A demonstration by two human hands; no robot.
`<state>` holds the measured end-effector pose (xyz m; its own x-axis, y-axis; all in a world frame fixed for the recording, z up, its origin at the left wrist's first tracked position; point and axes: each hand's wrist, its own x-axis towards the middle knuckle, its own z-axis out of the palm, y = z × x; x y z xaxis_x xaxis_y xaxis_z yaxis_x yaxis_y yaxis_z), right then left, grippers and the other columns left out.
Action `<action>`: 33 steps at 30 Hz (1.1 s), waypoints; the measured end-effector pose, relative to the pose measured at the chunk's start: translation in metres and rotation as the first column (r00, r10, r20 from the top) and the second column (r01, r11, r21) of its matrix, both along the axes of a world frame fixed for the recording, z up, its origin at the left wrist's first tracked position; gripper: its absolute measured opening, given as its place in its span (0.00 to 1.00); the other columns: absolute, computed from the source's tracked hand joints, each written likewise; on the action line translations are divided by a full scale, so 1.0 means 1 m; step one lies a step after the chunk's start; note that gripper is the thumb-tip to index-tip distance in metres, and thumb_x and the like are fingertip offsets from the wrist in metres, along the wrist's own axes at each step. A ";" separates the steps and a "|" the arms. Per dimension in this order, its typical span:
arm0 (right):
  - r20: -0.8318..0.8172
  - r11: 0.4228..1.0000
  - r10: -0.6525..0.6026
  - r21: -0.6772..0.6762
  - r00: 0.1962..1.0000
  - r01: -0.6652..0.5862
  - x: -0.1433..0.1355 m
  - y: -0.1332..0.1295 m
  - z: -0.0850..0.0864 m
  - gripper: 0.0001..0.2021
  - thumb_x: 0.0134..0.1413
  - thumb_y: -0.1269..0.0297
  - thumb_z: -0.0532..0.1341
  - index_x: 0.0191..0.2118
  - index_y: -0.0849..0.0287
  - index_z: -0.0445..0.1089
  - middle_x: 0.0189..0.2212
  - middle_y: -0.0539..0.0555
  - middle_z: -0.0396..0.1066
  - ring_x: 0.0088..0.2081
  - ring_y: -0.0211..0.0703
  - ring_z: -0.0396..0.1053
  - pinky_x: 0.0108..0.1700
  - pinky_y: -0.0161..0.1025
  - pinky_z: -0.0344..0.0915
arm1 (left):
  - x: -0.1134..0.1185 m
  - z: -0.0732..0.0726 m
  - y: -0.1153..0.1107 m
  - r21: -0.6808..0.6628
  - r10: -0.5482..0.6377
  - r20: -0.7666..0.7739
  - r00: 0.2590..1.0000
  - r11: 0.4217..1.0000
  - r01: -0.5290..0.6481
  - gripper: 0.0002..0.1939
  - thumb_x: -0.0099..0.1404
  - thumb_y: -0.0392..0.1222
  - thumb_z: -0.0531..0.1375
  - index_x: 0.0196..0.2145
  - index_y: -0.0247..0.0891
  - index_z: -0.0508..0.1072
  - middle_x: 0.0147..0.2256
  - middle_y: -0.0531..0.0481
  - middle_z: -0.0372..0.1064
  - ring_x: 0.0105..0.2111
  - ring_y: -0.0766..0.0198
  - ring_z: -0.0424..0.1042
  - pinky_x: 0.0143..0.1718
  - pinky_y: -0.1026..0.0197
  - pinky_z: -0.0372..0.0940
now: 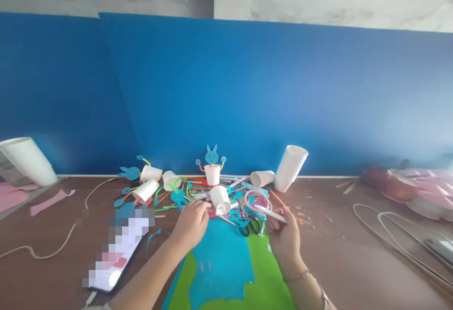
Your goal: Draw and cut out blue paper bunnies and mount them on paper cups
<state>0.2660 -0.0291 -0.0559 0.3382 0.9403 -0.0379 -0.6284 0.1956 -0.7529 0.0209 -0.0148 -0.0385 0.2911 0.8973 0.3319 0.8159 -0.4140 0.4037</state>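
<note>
My left hand [193, 220] is closed, its fingertips at the left side of a small white paper cup [220, 200], which tilts with its opening toward me. A white pen-like stick [271, 213] is held in the closed fingers of my right hand [285, 234], pointing left over the pile. Behind the cup stands another white cup [212, 175] with a blue rabbit head [211, 155] and bent straw arms. Below my hands lie blue paper [222, 263] and green paper [265, 272]. Black-handled scissors [250, 227] lie beside my right hand.
Straws and blue cutouts [179, 197] are heaped at the middle. More cups [146, 190] lie left; a cup stack [290, 168] leans right. A phone [122, 253] lies at left, white cables [396, 239] at right. A blue partition [247, 97] rises behind the table [336, 263].
</note>
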 end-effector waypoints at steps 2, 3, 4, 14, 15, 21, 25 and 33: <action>0.015 1.000 -0.018 0.008 1.000 0.018 0.003 0.001 -0.001 0.16 0.51 0.57 0.60 0.18 0.56 0.60 0.10 0.42 0.49 0.14 0.32 0.47 0.17 0.34 0.47 | 0.006 -0.002 -0.003 0.027 0.022 -0.002 1.000 0.999 -0.022 0.13 0.66 0.35 0.49 0.42 0.39 0.71 0.39 0.45 0.73 0.42 0.53 0.69 0.42 0.53 0.63; 0.032 0.999 -0.029 0.020 0.999 0.029 0.006 0.002 -0.001 0.16 0.52 0.57 0.60 0.18 0.56 0.59 0.10 0.42 0.48 0.14 0.32 0.47 0.17 0.34 0.47 | 0.008 -0.003 -0.005 0.034 0.021 -0.005 1.000 0.999 -0.020 0.12 0.66 0.35 0.50 0.42 0.39 0.71 0.38 0.45 0.73 0.42 0.53 0.69 0.42 0.52 0.63; 0.049 0.999 -0.041 0.034 0.998 0.040 0.008 0.002 -0.001 0.17 0.52 0.57 0.59 0.17 0.56 0.57 0.10 0.41 0.47 0.14 0.32 0.46 0.17 0.34 0.47 | 0.010 -0.003 -0.007 0.037 0.011 -0.009 1.000 0.999 -0.011 0.11 0.65 0.35 0.51 0.41 0.39 0.71 0.38 0.45 0.73 0.41 0.52 0.69 0.41 0.52 0.63; 0.157 0.998 -0.065 -0.016 0.985 0.068 0.023 0.008 -0.001 0.18 0.51 0.57 0.61 0.16 0.55 0.57 0.09 0.40 0.45 0.13 0.32 0.44 0.17 0.36 0.44 | 0.035 -0.005 -0.038 -0.081 -0.265 -0.021 0.964 0.961 0.263 0.09 0.63 0.35 0.56 0.39 0.41 0.74 0.38 0.46 0.72 0.42 0.53 0.68 0.45 0.51 0.63; 0.199 0.998 -0.041 -0.029 0.979 0.048 0.020 0.007 -0.001 0.18 0.51 0.57 0.62 0.17 0.55 0.58 0.09 0.41 0.46 0.13 0.32 0.44 0.17 0.36 0.43 | 0.037 -0.006 -0.042 -0.106 -0.292 -0.039 0.956 0.952 0.286 0.08 0.63 0.36 0.57 0.39 0.41 0.74 0.38 0.46 0.72 0.42 0.53 0.68 0.44 0.51 0.63; 0.472 0.969 0.245 -0.145 0.847 -0.199 0.005 0.002 0.002 0.17 0.47 0.53 0.66 0.19 0.59 0.65 0.12 0.46 0.59 0.17 0.32 0.49 0.20 0.35 0.42 | 0.039 -0.006 -0.054 -0.163 -0.366 -0.097 0.926 0.923 0.348 0.08 0.61 0.40 0.61 0.39 0.42 0.74 0.38 0.47 0.72 0.41 0.53 0.68 0.44 0.52 0.62; 0.471 0.938 0.346 -0.181 0.812 -0.295 0.001 -0.001 0.003 0.16 0.44 0.52 0.68 0.20 0.59 0.68 0.14 0.47 0.63 0.18 0.33 0.52 0.22 0.35 0.45 | 0.010 0.004 -0.030 -0.125 -0.077 -0.188 0.979 0.991 0.054 0.09 0.62 0.35 0.57 0.40 0.39 0.73 0.39 0.44 0.73 0.43 0.52 0.69 0.45 0.53 0.62; 0.515 0.918 0.397 -0.201 0.760 -0.343 -0.006 -0.006 0.009 0.15 0.44 0.52 0.68 0.22 0.60 0.71 0.16 0.48 0.65 0.20 0.35 0.54 0.25 0.35 0.49 | -0.030 -0.007 0.016 -0.222 0.309 -0.374 0.874 0.885 -0.408 0.09 0.63 0.39 0.55 0.37 0.31 0.71 0.33 0.34 0.75 0.37 0.45 0.75 0.36 0.52 0.65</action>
<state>0.2597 -0.0350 -0.0467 -0.0443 0.9979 -0.0463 -0.1289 -0.0517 -0.9903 -0.0087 0.0013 -0.0454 -0.0247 0.9996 -0.0097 0.9883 0.0259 0.1501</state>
